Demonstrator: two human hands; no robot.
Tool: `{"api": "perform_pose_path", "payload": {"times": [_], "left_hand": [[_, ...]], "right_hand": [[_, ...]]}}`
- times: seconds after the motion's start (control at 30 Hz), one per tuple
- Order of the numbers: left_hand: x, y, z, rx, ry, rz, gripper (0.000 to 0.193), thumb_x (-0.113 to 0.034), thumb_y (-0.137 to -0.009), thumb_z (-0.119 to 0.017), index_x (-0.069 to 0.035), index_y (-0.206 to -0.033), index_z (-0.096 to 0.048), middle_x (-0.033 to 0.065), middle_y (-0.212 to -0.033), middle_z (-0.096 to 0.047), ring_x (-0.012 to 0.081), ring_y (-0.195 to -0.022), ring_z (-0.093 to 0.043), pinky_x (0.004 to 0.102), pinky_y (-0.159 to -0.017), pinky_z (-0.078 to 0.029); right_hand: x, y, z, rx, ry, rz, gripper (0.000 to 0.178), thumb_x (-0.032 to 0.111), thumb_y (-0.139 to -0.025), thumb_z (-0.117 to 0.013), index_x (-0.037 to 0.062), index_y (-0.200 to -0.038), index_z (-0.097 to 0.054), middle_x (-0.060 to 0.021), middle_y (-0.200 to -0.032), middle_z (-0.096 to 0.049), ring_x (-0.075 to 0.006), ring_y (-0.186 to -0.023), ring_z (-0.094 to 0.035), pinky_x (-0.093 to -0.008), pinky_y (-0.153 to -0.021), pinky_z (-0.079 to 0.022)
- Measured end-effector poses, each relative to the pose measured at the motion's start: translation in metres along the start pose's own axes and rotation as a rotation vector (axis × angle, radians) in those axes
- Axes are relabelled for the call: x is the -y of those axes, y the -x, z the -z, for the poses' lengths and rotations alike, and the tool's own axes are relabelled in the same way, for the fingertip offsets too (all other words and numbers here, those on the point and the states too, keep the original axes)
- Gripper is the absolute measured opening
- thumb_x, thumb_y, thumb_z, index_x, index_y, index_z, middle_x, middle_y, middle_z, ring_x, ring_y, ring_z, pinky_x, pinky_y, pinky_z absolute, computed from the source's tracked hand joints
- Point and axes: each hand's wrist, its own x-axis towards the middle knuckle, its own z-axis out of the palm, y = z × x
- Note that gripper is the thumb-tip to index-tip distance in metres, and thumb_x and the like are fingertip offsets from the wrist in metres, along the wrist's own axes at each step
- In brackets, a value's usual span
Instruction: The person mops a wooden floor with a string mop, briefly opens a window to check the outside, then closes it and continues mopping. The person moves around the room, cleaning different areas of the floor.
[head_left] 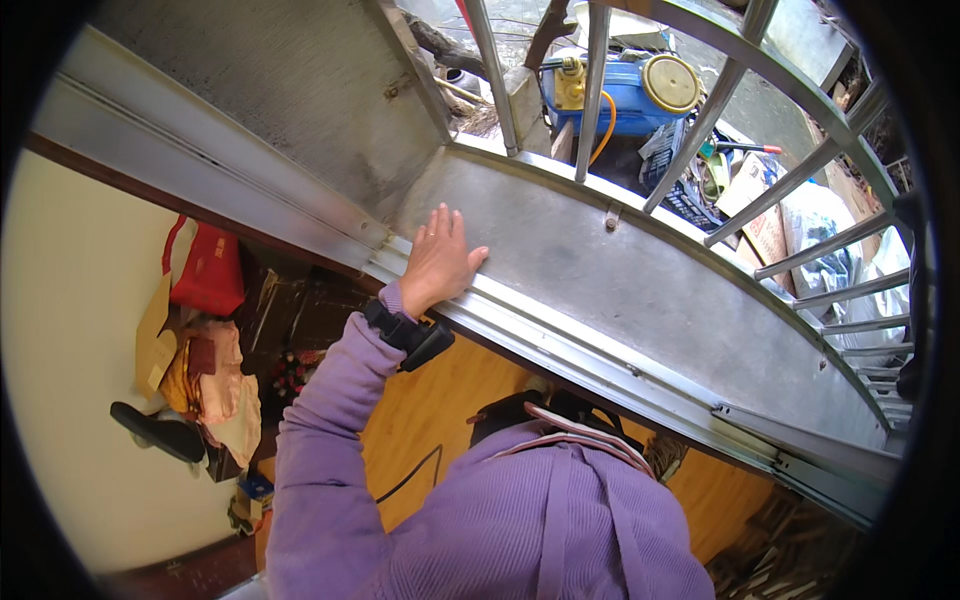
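My left hand (437, 258) lies with its fingers outstretched over the inner edge of a grey metal window ledge (600, 270). Its palm faces down, and nothing is held in it. Beneath the wrist runs the white aluminium sliding-window track (560, 340). A black strapped device (408, 333) sits on that wrist, over a purple sleeve. My right hand is out of sight.
Curved metal bars (720, 115) fence the ledge's outer side. Beyond them lie a blue machine (630, 95) and a dark plastic crate (672, 175). Indoors, left of my arm, are a red bag (208, 268) and piled cloth (222, 375). A black cable (410, 472) crosses the wooden floor.
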Motion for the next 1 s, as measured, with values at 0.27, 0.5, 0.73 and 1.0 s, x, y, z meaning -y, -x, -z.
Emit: {"api": "perform_pose_path", "payload": {"times": [0.27,0.5,0.73,1.0], "left_hand": [[0.025,-0.020,0.007,-0.369,0.404,-0.074,0.033,-0.009,-0.082,-0.067,0.005,-0.111,-0.061,0.0258,-0.114,-0.060,0.0386,-0.104,-0.059,0.0412,-0.090,-0.048],[0.040,-0.062,0.008,-0.348,0.477,-0.082,0.014,-0.007,-0.076,-0.074,0.001,-0.086,-0.068,0.0125,-0.077,-0.069,0.0207,-0.070,-0.067,0.0315,-0.066,-0.053],[0.046,-0.073,0.014,-0.241,0.434,-0.115,0.011,-0.009,-0.077,-0.072,-0.001,-0.081,-0.067,0.0123,-0.072,-0.067,0.0183,-0.065,-0.064,0.0313,-0.062,-0.050],[0.068,-0.081,0.024,-0.238,0.304,-0.196,0.014,-0.010,-0.082,-0.068,0.002,-0.086,-0.062,0.0144,-0.075,-0.064,0.0235,-0.068,-0.062,0.0337,-0.063,-0.048]], "right_hand": [[0.007,-0.010,0.011,0.024,0.038,0.035,0.014,0.013,-0.090,-0.052,0.0072,-0.078,-0.051,-0.0005,-0.070,-0.049,-0.0119,-0.062,-0.044,-0.0259,-0.058,-0.038],[-0.001,-0.029,0.028,0.080,0.244,0.188,0.006,0.011,-0.088,-0.056,0.0087,-0.083,-0.053,-0.0001,-0.073,-0.050,-0.0119,-0.066,-0.046,-0.0258,-0.062,-0.039],[0.001,-0.030,0.016,0.195,0.629,0.589,0.011,0.009,-0.086,-0.061,0.0087,-0.096,-0.056,-0.0011,-0.085,-0.054,-0.0137,-0.079,-0.051,-0.0267,-0.074,-0.044],[-0.001,-0.084,0.002,0.386,-0.156,0.191,0.021,0.003,-0.094,-0.050,0.0034,-0.114,-0.053,-0.0058,-0.105,-0.059,-0.0181,-0.099,-0.056,-0.0278,-0.090,-0.046]]}}
